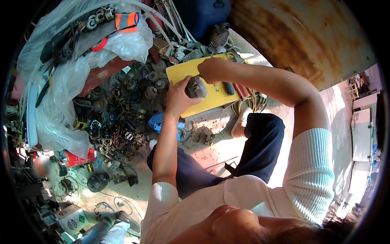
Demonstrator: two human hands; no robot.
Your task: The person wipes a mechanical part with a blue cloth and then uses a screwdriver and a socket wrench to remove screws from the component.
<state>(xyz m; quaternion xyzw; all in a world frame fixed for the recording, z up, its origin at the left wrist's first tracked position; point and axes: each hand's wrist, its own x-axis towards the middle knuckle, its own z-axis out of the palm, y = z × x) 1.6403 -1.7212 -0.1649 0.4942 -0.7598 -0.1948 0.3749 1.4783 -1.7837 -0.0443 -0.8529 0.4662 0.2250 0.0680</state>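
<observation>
Fingers [194,100] of the left hand [177,96] wrap a grey-brown, rounded, metal-looking part [197,88] at the yellow, flat worktop [178,72], seemingly steadying it for the right hand [211,70], curled close by; its grip I cannot tell.

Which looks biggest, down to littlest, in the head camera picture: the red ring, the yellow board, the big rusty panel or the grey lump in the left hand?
1. Rusty panel
2. Yellow board
3. Grey lump
4. Red ring

Sunlight [339,97] patches the pale floor [219,149] beside a rust-stained panel [304,36].
</observation>
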